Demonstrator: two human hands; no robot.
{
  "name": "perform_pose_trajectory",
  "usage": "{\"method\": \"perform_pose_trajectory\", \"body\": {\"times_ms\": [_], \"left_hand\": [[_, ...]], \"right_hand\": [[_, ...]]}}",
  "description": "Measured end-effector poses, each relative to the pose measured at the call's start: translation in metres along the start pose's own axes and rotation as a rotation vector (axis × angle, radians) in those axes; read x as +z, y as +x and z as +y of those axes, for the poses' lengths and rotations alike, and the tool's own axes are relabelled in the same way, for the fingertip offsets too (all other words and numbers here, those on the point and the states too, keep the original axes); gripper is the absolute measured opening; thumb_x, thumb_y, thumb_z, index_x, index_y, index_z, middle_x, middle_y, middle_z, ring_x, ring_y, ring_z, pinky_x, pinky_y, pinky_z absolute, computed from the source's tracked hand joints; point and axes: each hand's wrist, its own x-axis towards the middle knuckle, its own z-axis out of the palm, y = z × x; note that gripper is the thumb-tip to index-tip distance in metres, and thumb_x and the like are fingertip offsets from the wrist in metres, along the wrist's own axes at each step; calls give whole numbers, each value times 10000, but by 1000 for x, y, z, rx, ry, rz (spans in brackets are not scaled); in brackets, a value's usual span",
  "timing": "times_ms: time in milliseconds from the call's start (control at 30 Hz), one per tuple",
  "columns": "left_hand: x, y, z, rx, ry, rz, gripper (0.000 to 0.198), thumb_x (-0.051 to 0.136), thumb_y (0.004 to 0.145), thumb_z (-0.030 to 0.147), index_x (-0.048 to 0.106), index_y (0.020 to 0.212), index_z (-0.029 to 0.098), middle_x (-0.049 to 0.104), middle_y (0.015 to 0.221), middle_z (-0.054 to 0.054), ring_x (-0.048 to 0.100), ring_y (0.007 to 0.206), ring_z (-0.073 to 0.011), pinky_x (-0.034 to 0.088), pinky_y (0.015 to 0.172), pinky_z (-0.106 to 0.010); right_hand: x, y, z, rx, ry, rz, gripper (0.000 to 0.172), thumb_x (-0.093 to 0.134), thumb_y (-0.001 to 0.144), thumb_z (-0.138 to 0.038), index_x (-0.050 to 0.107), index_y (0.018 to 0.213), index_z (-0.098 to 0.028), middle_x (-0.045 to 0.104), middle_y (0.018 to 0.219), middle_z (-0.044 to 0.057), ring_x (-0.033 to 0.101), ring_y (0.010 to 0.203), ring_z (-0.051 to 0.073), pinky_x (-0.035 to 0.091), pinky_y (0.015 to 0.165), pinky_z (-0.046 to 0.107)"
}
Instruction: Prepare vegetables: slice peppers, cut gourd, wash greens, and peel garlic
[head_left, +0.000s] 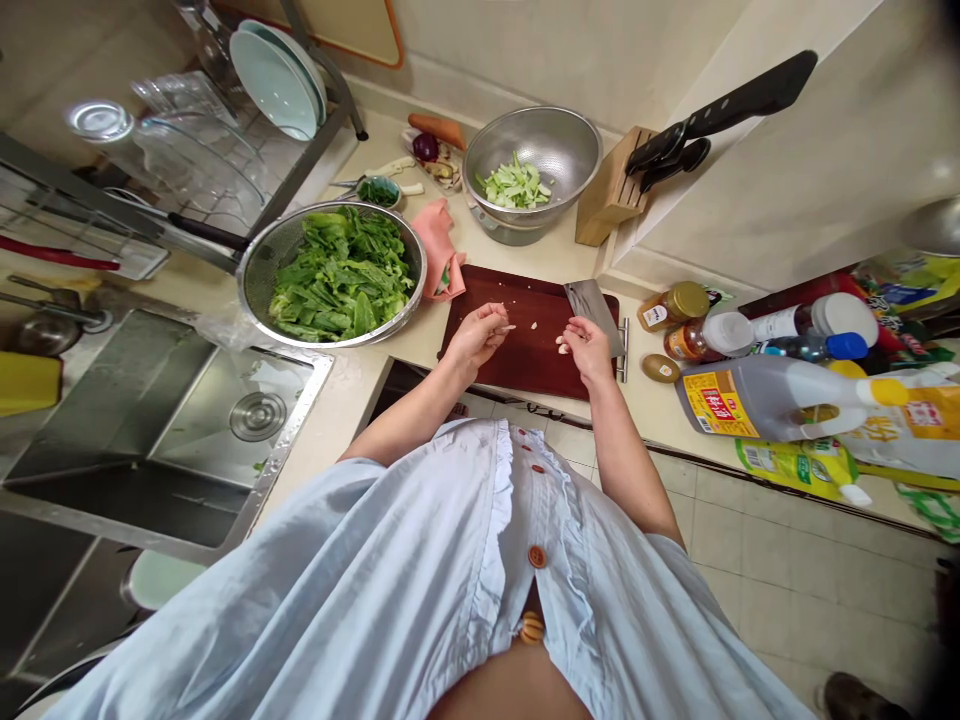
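Over the left part of a dark red cutting board (517, 362), my left hand (480, 334) pinches a small pale piece (508, 328) that looks like garlic. My right hand (587, 350) is closed on small whitish pieces (562, 345), also like garlic, above the board's right part. A cleaver (592, 300) lies on the board just beyond my right hand, its handle not visible. One small pale piece (534, 325) rests on the board between my hands, and tiny bits lie near the far edge.
Left of the board is a strainer (420, 290) of leafy greens, then a sink (300, 400). Behind stand a steel colander (577, 150) with sliced vegetable, a pink cloth (436, 240) and a knife block (611, 190). Bottles (750, 395), jars (682, 300) and a brown oval item (660, 368) are right.
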Motion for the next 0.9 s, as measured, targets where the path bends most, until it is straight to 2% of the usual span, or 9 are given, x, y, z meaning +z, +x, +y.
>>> {"method": "perform_pose_trajectory", "body": {"times_ms": [133,200,300,400,567,633,767,900], "left_hand": [[2,-3,0,-179,-129,-81,137,645,689,5,598,775,100,598,727,-40,449,505,-3,164,375,-82],[5,-5,-3,-196,-114,-133,148,677,689,6,609,788,93,605,726,-43,476,517,-13,158,377,-82],[11,-9,-8,-150,-21,-172,160,748,702,68,617,787,101,553,636,2,451,485,-17,162,383,-97],[18,-13,-12,-65,100,-159,197,783,734,190,602,753,114,510,590,29,409,464,-15,183,394,-119],[25,-21,-14,128,310,-172,434,735,783,440,482,588,146,417,508,58,314,446,-21,196,431,-165],[27,-23,-14,189,381,-188,482,777,732,433,428,548,156,428,498,60,330,464,-27,231,463,-174],[30,-27,-13,301,446,-190,484,863,599,308,402,562,162,621,651,5,533,620,-78,387,615,-203],[31,-28,-13,339,478,-178,440,847,594,261,416,590,171,674,683,-17,607,671,-114,436,673,-235]], "right_hand": [[-1,-11,-16,39,274,-236,297,784,609,-177,586,824,-228,665,914,-17,659,965,134,558,852,274],[1,-20,-26,43,339,-318,321,811,604,-183,600,841,-234,680,928,-15,659,1008,145,555,883,279],[7,-34,-36,28,365,-353,328,840,612,-233,634,867,-244,687,902,-25,672,954,136,564,833,254],[13,-43,-41,35,351,-356,338,861,604,-279,660,874,-245,686,867,-33,667,846,108,557,744,218],[16,-51,-44,26,269,-333,336,848,629,-347,671,895,-241,680,872,-25,590,696,75,508,626,207],[16,-53,-45,-17,207,-321,317,830,650,-358,667,893,-235,672,885,-19,561,666,72,490,609,218],[15,-55,-45,-109,84,-300,282,803,673,-354,643,865,-222,638,803,-29,525,610,71,454,565,223],[12,-55,-45,-190,4,-313,250,789,693,-341,640,848,-214,629,765,-28,535,608,82,454,566,232]]}}
